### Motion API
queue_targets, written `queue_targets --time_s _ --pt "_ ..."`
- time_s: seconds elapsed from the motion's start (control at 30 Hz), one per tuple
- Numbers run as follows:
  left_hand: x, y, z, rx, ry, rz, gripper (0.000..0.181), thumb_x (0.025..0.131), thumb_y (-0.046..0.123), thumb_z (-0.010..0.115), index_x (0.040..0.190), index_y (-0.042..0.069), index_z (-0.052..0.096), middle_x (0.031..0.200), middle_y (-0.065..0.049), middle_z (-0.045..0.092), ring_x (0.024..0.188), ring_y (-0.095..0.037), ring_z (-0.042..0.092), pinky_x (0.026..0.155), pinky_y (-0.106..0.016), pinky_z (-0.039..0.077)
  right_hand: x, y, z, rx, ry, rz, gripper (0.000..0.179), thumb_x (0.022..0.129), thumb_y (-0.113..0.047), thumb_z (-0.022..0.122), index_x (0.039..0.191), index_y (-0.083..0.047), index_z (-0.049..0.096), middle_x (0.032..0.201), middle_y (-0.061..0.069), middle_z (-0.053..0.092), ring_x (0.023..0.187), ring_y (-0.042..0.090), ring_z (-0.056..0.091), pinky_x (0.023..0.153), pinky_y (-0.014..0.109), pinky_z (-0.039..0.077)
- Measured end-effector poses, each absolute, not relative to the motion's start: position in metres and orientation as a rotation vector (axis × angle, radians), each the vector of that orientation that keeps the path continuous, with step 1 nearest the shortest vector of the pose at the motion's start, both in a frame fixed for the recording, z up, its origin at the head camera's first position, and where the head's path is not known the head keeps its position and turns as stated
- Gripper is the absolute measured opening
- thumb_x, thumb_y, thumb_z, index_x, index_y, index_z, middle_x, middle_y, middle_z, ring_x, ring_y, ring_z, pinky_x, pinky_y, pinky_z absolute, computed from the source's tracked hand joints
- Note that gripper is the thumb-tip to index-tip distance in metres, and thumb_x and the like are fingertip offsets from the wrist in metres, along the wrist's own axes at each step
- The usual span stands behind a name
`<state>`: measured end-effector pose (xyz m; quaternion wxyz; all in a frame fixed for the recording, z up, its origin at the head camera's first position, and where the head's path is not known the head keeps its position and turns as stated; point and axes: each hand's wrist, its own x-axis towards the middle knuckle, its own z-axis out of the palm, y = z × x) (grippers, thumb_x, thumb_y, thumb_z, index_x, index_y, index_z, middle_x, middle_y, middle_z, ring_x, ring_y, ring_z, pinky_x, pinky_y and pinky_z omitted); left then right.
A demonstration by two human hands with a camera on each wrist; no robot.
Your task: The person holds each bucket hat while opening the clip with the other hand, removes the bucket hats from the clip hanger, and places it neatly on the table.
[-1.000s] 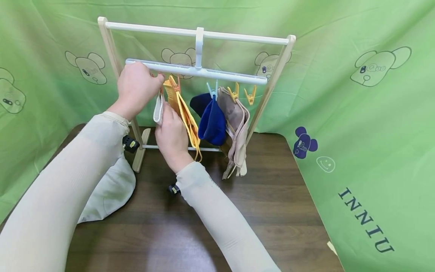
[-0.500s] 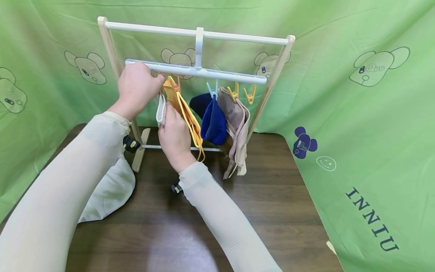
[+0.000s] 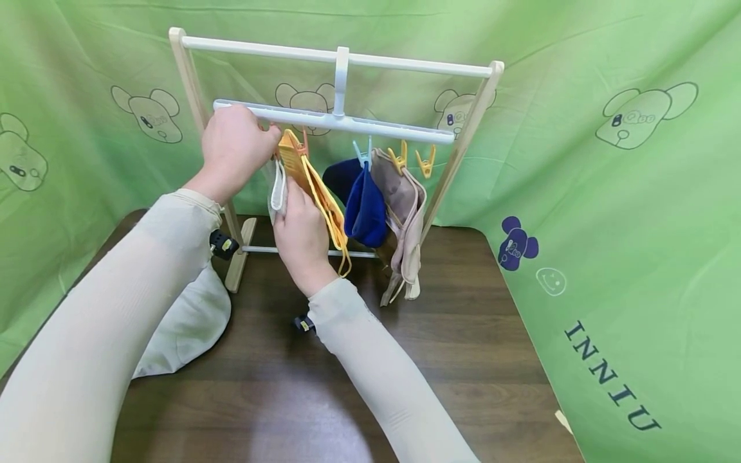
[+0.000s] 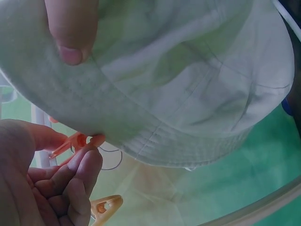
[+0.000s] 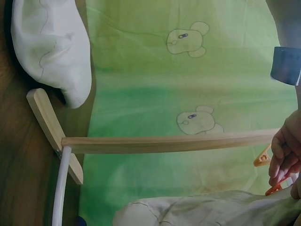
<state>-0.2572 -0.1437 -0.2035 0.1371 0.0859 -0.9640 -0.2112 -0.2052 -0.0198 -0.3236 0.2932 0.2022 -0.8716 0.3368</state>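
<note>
In the head view my left hand [image 3: 236, 145] is at the left end of a white hanger bar [image 3: 382, 128]. Its thumb and finger pinch an orange clothespin [image 4: 75, 143], plain to see in the left wrist view, at the brim edge of a pale bucket hat [image 4: 188, 99]. My right hand [image 3: 302, 235] holds that hat by its brim, and its thumb [image 4: 73, 28] lies on the cloth. Just right of this hand hangs a yellow hat [image 3: 321, 199] from another orange clothespin [image 3: 303, 149]. Whether the pinched clothespin grips the brim, I cannot tell.
Further along hang a blue hat [image 3: 366, 206] and a beige hat [image 3: 405, 206], on clothespins. An unused yellow clothespin [image 3: 426, 162] dangles at the right end. The wooden rack [image 3: 470, 122] stands on a brown table [image 3: 463, 360]. Another white hat [image 5: 51, 47] lies left of it.
My right hand has shifted slightly right and down, and the pale hat's brim has moved a little right with it. The left hand has stayed in place at the clothespin.
</note>
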Motion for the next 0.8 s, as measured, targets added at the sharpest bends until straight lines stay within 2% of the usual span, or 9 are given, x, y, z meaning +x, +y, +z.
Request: queue_targets --time_s 0.23,0.57,0.8 --pt "-0.2579 -0.1444 -0.2022 0.255 -2.793 -0.610 0.045 0.097 0.046 0.054 0.066 0.014 0.050 0.051 0.005 0.042 0.065 -0.025 0.051 0.051 -0.039 0.038 -0.2032 -0.0152 -0.3248 0.540 -2.313 0.898 0.031 0.102 -0.012 0.059 0.133 -0.005 0.061 0.117 0.009 0.073 0.106 0.022 0.073 0.090 0.035 0.058" --pt "-0.2563 -0.1444 -0.2017 0.256 -2.786 -0.634 0.044 0.096 0.045 0.053 0.066 0.013 0.051 0.051 0.004 0.043 0.064 -0.025 0.050 0.050 -0.038 0.038 -0.2009 -0.0099 -0.3255 0.584 -2.333 0.831 0.021 0.101 -0.012 0.061 0.120 -0.006 0.068 0.104 0.008 0.075 0.093 0.022 0.074 0.083 0.034 0.059" --pt "-0.2566 -0.1444 -0.1997 0.277 -2.810 -0.623 0.045 0.096 0.047 0.052 0.067 0.014 0.052 0.052 0.004 0.045 0.066 -0.025 0.052 0.050 -0.038 0.040 -0.1976 -0.0095 -0.3268 0.631 -2.385 0.808 0.023 0.101 -0.011 0.060 0.122 -0.007 0.068 0.107 0.006 0.075 0.094 0.020 0.074 0.084 0.033 0.059"
